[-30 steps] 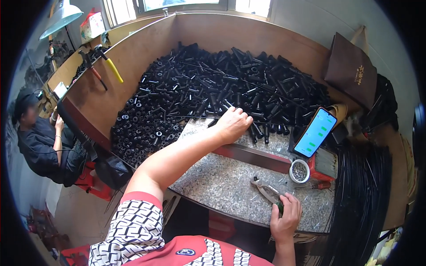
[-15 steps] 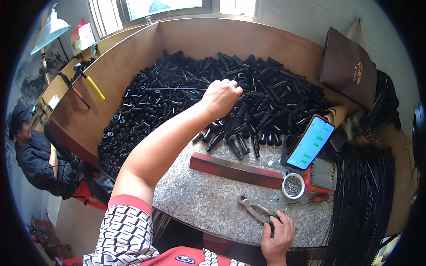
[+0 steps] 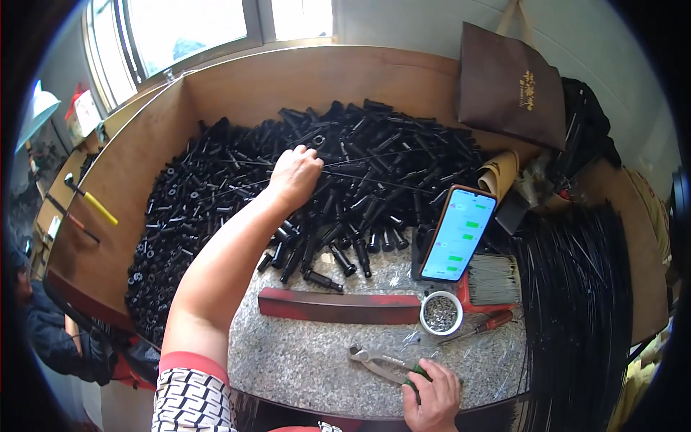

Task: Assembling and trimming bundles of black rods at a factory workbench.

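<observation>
My left hand reaches over a heap of black metal parts, its fingers closed. Thin dark rods stick out on both sides of this hand; how many are held is hidden. On the near part of the stone-topped table, my right hand is closed round the green handles of end-cutting pincers. The pincers lie on the tabletop with their jaws pointing to the far left. Beyond them stretches a long red-and-black block.
A phone leans upright behind a white cup of small metal bits and a red box of pins. A screwdriver lies beside them. Long black rods hang at right. A wooden wall encloses the heap. Someone sits at far left.
The view has shifted, so the whole scene sits further left. My left hand stays closed over the heap, while the rods beside it lie at different angles. My right hand keeps hold of the pincers.
</observation>
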A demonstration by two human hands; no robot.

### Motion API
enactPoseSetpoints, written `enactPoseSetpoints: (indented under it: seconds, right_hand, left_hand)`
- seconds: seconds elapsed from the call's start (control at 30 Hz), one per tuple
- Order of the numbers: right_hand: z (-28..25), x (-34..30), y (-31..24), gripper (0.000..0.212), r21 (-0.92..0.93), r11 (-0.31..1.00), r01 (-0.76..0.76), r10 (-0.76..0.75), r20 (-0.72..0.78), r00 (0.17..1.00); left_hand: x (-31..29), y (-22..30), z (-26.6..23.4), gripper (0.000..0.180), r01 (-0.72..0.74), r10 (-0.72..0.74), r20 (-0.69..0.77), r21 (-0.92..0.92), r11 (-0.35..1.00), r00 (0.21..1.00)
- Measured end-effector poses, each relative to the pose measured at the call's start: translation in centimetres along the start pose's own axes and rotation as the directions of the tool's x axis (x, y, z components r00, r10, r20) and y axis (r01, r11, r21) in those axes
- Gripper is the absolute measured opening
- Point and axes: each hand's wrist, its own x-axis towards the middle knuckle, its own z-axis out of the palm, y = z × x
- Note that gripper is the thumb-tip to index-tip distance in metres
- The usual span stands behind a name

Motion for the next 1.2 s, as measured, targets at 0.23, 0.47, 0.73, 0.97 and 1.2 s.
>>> enactPoseSetpoints:
  seconds: [0.23,0.47,0.73,0.97,1.2]
  right_hand:
    - [-0.6,0.4,0.0,0.022,0.021,1.0,0.014,-0.014,0.03,0.999]
    - [-1.0,0.1,0.4,0.023,0.039,0.999,0.007,-0.009,0.054,0.998]
    - [-0.6,0.2,0.8,0.021,0.083,0.996,0.042,-0.049,0.088,0.995]
    - [0.4,-0.2,0.8,0.017,0.138,0.99,0.039,-0.057,0.13,0.99]
    - [0.4,-0.2,1.0,0.013,0.126,0.991,0.039,-0.053,0.107,0.993]
  left_hand:
    - [1.9,-0.4,-2.9,0.009,0.029,0.018,-0.222,0.206,0.978,0.975]
    - [7.8,-1.1,-4.1,0.01,0.035,0.041,-0.245,0.296,0.955,0.969]
    - [15.6,3.0,0.0,0.015,0.096,-0.061,-0.206,0.166,0.981,0.977]
    - [19.8,6.6,3.6,0.019,0.078,-0.156,-0.168,-0.398,0.914,0.973]
    - [14.7,4.0,2.6,0.02,-0.215,0.048,-0.547,-0.244,0.946,0.835]
